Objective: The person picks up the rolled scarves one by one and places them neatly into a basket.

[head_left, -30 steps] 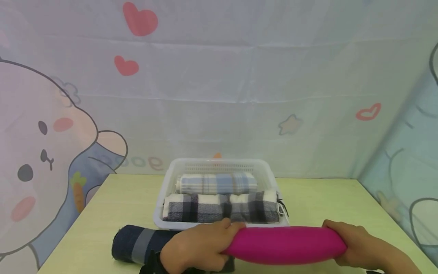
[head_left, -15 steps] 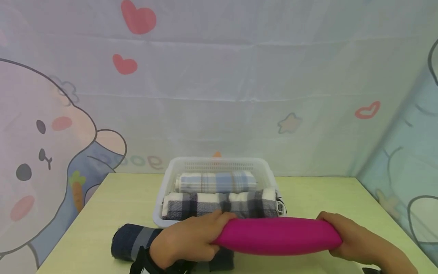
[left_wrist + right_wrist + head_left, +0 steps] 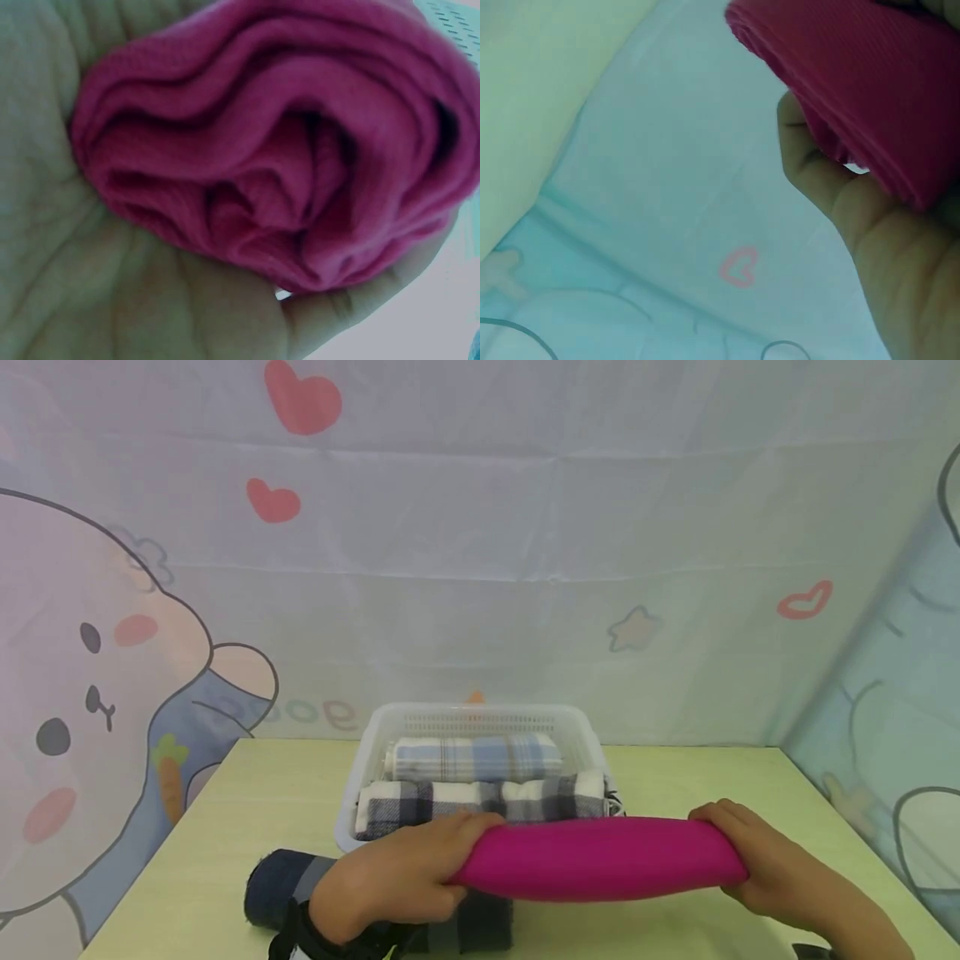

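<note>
Work looked partway along, judging by how four rolls of cloth lay around the white basket (image 3: 525, 724). Two were already inside it: a pale blue plaid roll (image 3: 476, 758) toward its back wall and a black-and-white checked roll (image 3: 480, 797) toward its near side. Two were outside it. The magenta roll (image 3: 600, 860) was held up in the air on the near side of the basket, its upper edge overlapping the checked roll from the head view. The navy roll (image 3: 277, 889) lay on the tabletop (image 3: 690, 785) in front of the basket and to its left, partly hidden, and seemed the one left unattended.

Both hands gripped the magenta roll by its ends: the left hand (image 3: 401, 868), wearing a black wristband (image 3: 296, 931), had fingers curled round one end, and the right hand (image 3: 761, 864) clasped the other. The left wrist view showed loose, coiled folds at that end.

The tabletop was pale yellow and stretched out on both sides of the basket. Behind the basket hung a creased backdrop (image 3: 480, 527) printed with hearts, a star and, to the left, a cartoon animal (image 3: 90, 610).
</note>
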`<state>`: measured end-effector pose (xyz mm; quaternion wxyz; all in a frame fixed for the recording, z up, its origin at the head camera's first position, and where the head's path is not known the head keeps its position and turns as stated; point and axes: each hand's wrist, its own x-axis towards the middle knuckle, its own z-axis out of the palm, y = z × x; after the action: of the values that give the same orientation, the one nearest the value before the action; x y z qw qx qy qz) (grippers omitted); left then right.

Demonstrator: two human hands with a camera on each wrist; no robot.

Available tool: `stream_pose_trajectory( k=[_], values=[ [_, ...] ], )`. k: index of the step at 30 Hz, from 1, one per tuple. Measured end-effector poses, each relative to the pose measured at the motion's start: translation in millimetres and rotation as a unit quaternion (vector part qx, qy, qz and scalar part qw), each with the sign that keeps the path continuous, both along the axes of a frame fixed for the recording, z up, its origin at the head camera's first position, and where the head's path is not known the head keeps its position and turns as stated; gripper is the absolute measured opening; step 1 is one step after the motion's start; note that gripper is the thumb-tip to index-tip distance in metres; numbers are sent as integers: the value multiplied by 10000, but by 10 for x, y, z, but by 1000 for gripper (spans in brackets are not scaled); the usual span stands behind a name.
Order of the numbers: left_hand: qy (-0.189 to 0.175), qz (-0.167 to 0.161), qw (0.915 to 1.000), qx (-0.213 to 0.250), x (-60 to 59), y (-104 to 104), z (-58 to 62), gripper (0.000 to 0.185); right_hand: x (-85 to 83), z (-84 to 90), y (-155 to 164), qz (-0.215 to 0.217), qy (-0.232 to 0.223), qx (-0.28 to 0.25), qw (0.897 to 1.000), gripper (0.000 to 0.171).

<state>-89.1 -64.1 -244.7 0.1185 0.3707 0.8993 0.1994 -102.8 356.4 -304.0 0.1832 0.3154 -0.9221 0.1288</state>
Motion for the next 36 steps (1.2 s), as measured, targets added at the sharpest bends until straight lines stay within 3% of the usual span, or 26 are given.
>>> stream_pose_trajectory(
  k=[6,12,18,26,36],
  values=[
    [-147,115,9997,180,-10,-59,18,65,23,55,-32,-182,726,91,9972,78],
    [-123,148,9995,246,-21,-88,13,65,28,87,-63,-500,705,247,9960,73],
    [-105,159,9995,260,-30,-108,22,66,28,90,-90,-473,786,220,9955,73],
    [-141,190,9994,252,-30,-136,24,66,27,84,-113,-692,523,334,9957,72],
    [-288,362,9986,261,-48,-198,45,68,-19,95,-183,-297,1321,113,9907,73]
  ],
)
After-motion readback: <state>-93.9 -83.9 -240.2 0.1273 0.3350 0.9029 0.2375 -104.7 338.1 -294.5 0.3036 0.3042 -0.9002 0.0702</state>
